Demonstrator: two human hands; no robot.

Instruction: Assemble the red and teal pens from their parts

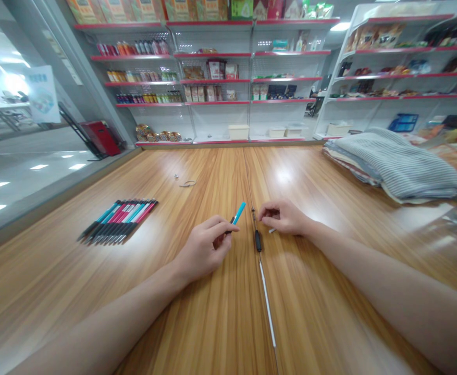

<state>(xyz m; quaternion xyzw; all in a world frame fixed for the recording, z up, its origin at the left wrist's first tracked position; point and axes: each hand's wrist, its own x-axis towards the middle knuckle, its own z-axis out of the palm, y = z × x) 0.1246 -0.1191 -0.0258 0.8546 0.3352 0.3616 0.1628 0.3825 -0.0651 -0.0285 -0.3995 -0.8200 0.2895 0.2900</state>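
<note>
My left hand point(207, 249) is closed around a teal pen barrel point(238, 212) that points up and to the right. My right hand point(283, 216) rests on the wooden table point(197, 323) with its fingers pinched on a small white part I cannot make out. Between the hands lies a black grip piece point(258, 240). A thin white refill point(267, 299) stretches from it toward me along the table's seam. At the left lies a row of several teal and pink pens point(119, 213).
A small metal spring and a tiny part point(185, 182) lie further back on the table. Folded cloths point(396, 164) are stacked at the right. Store shelves point(216, 78) with goods line the far wall. A glass partition runs along the left edge.
</note>
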